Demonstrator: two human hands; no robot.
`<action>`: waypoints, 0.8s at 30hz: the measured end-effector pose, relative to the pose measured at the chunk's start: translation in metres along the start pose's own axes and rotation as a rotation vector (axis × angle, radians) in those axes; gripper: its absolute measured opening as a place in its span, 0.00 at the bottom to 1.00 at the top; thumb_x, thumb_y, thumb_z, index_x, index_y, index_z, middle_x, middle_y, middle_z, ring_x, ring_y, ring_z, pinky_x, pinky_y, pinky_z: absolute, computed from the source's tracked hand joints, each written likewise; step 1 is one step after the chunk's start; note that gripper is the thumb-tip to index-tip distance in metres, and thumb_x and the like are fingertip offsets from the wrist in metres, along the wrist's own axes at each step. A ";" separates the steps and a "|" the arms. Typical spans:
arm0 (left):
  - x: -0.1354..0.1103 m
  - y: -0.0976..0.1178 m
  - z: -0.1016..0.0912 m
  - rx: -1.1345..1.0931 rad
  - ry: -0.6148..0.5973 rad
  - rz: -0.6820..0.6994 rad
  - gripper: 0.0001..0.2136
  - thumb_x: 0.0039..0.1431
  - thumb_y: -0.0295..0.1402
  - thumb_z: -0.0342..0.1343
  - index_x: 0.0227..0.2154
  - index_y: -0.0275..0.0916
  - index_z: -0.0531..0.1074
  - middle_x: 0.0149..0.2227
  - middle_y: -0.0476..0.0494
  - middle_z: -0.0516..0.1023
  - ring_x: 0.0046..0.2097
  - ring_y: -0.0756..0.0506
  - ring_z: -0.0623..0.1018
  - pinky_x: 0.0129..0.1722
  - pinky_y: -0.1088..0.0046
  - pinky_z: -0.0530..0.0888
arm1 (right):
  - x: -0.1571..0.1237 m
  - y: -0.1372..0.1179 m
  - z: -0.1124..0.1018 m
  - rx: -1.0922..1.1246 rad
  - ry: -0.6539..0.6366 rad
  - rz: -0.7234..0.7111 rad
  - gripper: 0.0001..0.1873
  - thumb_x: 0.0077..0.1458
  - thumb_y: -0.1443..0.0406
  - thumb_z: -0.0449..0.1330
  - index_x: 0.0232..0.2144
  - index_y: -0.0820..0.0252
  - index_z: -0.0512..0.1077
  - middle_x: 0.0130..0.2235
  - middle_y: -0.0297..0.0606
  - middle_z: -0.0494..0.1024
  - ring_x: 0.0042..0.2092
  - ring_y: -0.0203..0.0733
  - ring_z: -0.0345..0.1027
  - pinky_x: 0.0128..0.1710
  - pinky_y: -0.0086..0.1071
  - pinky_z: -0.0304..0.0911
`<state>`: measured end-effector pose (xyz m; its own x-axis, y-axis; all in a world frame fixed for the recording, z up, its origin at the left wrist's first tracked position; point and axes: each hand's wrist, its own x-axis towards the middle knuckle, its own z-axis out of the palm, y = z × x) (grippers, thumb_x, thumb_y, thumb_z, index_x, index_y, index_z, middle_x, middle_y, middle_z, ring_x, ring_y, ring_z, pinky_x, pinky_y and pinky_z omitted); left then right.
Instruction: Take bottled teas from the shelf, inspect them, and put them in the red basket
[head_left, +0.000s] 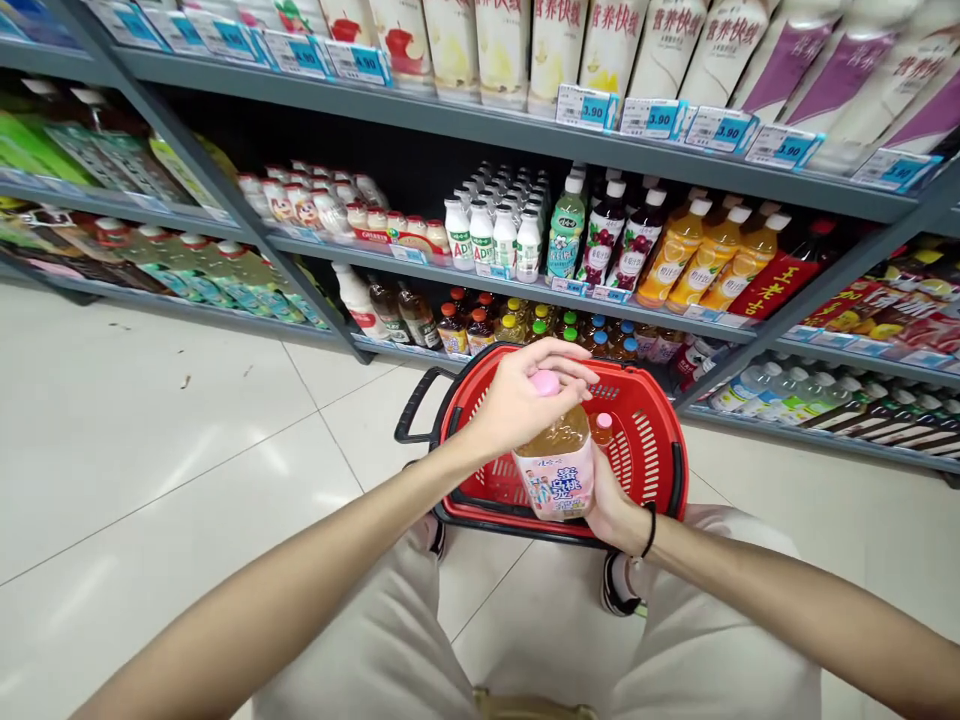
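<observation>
A large drink bottle [556,480] with a pink cap and a pink and white label is held upright, slightly tilted, above the red shopping basket [660,400]. My left hand [517,400] curls around the bottle's neck, just at the pink cap, its fingers pointing right. Lower down, my right hand [609,505] is wrapped round the right side of the bottle; its fingers are mostly hidden behind it. Inside the basket, partly covered by my hands, is another bottle [602,430] with a pink cap.
Shelves [465,100] of drinks stand just beyond the basket, with juice bottles [679,255], small white bottles [495,235] and price tags [589,107]. The basket's black handle [412,405] sticks out left. My legs flank the basket on the tiled floor [187,450].
</observation>
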<state>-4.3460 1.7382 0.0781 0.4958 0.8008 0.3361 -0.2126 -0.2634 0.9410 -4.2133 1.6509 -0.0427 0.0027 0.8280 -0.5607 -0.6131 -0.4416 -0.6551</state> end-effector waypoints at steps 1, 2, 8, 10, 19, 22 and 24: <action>0.000 -0.001 0.002 -0.016 0.001 -0.017 0.17 0.58 0.33 0.70 0.47 0.32 0.75 0.39 0.38 0.86 0.36 0.47 0.85 0.42 0.69 0.82 | -0.001 0.003 0.001 0.019 0.004 0.028 0.28 0.70 0.47 0.47 0.59 0.52 0.75 0.46 0.43 0.86 0.50 0.53 0.81 0.50 0.50 0.77; 0.001 -0.002 0.002 -0.044 -0.012 -0.029 0.17 0.59 0.35 0.69 0.48 0.33 0.75 0.39 0.38 0.86 0.36 0.46 0.85 0.43 0.68 0.81 | -0.002 0.005 0.002 0.032 0.015 0.053 0.29 0.70 0.47 0.46 0.59 0.52 0.75 0.45 0.43 0.86 0.50 0.53 0.81 0.50 0.50 0.77; 0.004 -0.003 -0.021 -0.116 -0.083 0.098 0.22 0.71 0.48 0.50 0.52 0.34 0.76 0.54 0.33 0.83 0.57 0.38 0.82 0.59 0.59 0.76 | -0.004 -0.014 0.017 0.044 -0.026 0.123 0.32 0.71 0.46 0.43 0.55 0.57 0.78 0.44 0.47 0.86 0.51 0.56 0.80 0.53 0.53 0.75; 0.000 -0.007 -0.024 -0.072 -0.105 0.096 0.23 0.73 0.48 0.49 0.58 0.36 0.72 0.55 0.35 0.82 0.57 0.38 0.82 0.56 0.61 0.77 | -0.006 -0.018 0.021 0.055 -0.039 0.142 0.33 0.71 0.47 0.42 0.54 0.57 0.78 0.44 0.47 0.86 0.52 0.56 0.80 0.54 0.53 0.75; -0.021 -0.010 -0.005 -0.079 -0.117 0.183 0.22 0.73 0.51 0.47 0.52 0.37 0.73 0.47 0.35 0.84 0.52 0.37 0.83 0.52 0.59 0.78 | -0.013 -0.021 0.018 0.092 0.002 0.138 0.28 0.71 0.49 0.47 0.54 0.58 0.79 0.46 0.44 0.86 0.54 0.51 0.79 0.58 0.47 0.72; -0.026 -0.011 0.000 0.000 -0.141 0.242 0.22 0.72 0.51 0.48 0.51 0.37 0.74 0.47 0.35 0.84 0.52 0.36 0.83 0.51 0.59 0.78 | -0.011 -0.020 0.013 0.109 -0.009 0.119 0.27 0.69 0.49 0.50 0.56 0.56 0.78 0.47 0.42 0.86 0.54 0.51 0.79 0.57 0.47 0.72; -0.028 -0.014 0.001 0.029 -0.130 0.256 0.22 0.73 0.50 0.48 0.51 0.38 0.74 0.48 0.34 0.84 0.52 0.36 0.83 0.50 0.59 0.78 | -0.011 -0.020 0.011 0.096 0.001 0.123 0.27 0.69 0.48 0.50 0.56 0.56 0.77 0.47 0.42 0.86 0.53 0.51 0.79 0.56 0.47 0.73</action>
<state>-4.3559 1.7188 0.0557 0.5337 0.6310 0.5631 -0.3209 -0.4649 0.8252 -4.2100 1.6549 -0.0175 -0.0763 0.7692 -0.6344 -0.6816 -0.5047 -0.5299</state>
